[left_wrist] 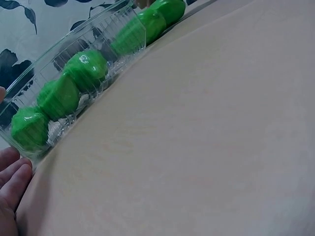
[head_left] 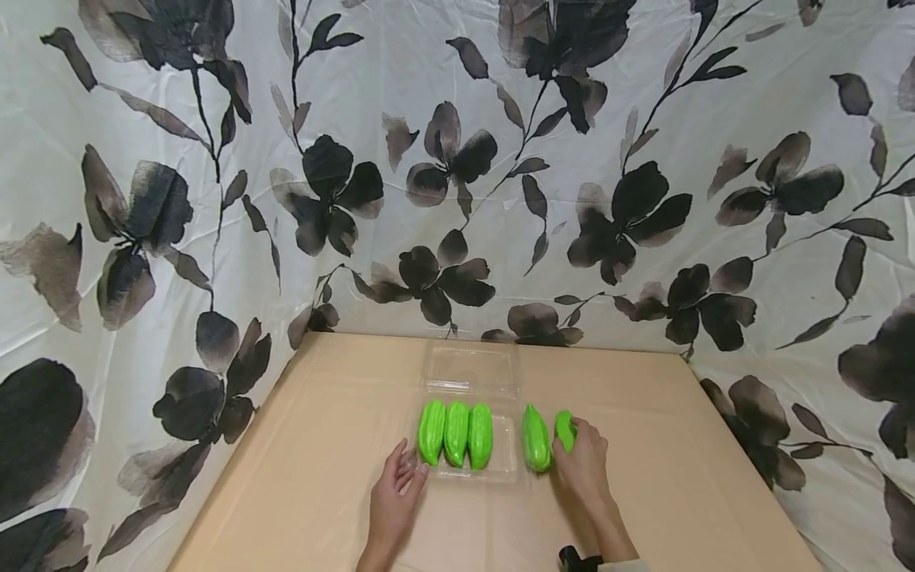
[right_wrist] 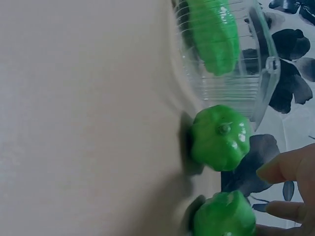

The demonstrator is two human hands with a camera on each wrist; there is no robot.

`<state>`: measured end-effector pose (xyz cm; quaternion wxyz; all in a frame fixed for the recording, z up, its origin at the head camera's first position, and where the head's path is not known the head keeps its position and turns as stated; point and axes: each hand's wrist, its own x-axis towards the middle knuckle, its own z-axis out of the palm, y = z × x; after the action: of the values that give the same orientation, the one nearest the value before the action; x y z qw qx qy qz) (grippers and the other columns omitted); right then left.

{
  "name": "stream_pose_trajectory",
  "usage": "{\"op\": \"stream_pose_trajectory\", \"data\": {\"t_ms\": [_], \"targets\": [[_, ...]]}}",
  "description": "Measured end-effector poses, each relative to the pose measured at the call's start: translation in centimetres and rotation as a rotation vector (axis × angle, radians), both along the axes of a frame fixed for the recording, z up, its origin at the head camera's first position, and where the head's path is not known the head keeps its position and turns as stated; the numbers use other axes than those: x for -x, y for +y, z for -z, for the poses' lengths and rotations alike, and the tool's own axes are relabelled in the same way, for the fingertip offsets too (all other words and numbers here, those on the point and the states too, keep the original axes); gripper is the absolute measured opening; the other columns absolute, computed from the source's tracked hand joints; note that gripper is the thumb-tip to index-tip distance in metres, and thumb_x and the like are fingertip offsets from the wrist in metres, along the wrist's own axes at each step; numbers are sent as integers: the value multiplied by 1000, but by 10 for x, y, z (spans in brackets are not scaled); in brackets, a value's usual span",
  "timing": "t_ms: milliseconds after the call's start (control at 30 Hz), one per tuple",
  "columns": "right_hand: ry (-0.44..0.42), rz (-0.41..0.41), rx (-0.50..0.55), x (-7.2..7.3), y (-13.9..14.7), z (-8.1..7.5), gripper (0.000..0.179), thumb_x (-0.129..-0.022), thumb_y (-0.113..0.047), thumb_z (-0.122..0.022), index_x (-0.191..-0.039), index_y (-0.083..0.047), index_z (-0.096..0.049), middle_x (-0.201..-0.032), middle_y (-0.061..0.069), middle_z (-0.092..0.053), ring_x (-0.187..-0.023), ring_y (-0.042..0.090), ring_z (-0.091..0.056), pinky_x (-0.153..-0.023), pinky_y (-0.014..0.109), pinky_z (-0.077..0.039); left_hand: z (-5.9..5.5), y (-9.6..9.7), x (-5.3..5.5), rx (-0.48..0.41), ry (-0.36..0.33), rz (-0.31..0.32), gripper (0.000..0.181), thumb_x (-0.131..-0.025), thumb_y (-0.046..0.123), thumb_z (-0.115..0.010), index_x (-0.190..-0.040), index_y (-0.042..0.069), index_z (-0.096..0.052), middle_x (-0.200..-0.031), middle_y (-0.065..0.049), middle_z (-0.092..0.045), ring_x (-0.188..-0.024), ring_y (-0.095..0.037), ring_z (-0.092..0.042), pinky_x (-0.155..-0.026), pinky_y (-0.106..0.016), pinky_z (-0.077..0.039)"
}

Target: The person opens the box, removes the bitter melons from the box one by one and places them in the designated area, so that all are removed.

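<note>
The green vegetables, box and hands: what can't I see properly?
Head view: the right hand hides part of the rightmost green vegetable.
Right wrist view: the top edge cuts off part of the clear box.
Left wrist view: the left edge cuts into the left hand; whether it grips the box is unclear.

Five green vegetables point(head_left: 456, 434): three in one clear box point(head_left: 506, 445), two toward its three o'clock. One left hand point(head_left: 395, 494) at eight o'clock, one right hand point(head_left: 584, 462) at four. One table point(head_left: 608, 381), and one dark wrist item point(head_left: 576, 561), apparently a strap, near five.
</note>
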<state>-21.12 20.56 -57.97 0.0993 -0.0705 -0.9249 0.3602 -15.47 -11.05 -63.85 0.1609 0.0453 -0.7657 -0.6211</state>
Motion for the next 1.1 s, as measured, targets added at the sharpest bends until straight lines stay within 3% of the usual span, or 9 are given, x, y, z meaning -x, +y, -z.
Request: {"op": "stream_pose_trajectory", "data": {"t_ms": [400, 833, 1100], "targets": [[87, -19, 52, 2, -16, -20, 54, -93, -16, -63, -138, 9, -47, -142, 31, -47, -126, 44, -37, -102, 59, -44, 0, 4, 1, -27, -13, -11, 64, -92, 25, -74, -148, 11, -47, -133, -15, -65, -114, -28, -67, -100, -24, -58], [187, -14, 82, 5, -33, -27, 54, -89, -17, -68, -134, 7, -50, -137, 30, -50, -123, 43, -43, -96, 56, -51, -2, 8, 2, -12, -7, -19, 64, -92, 27, -74, -148, 13, -48, -133, -16, -65, -114, -29, -67, -99, -23, -58], [235, -67, 89, 1, -46, -31, 54, -88, -16, -70, -134, 5, -51, -136, 26, -52, -123, 41, -45, -96, 56, -52, -3, 9, 2, -21, -7, -12, 64, -92, 26, -74, -148, 11, -47, -133, -16, -65, -115, -30, -67, -99, -20, -58]]}}
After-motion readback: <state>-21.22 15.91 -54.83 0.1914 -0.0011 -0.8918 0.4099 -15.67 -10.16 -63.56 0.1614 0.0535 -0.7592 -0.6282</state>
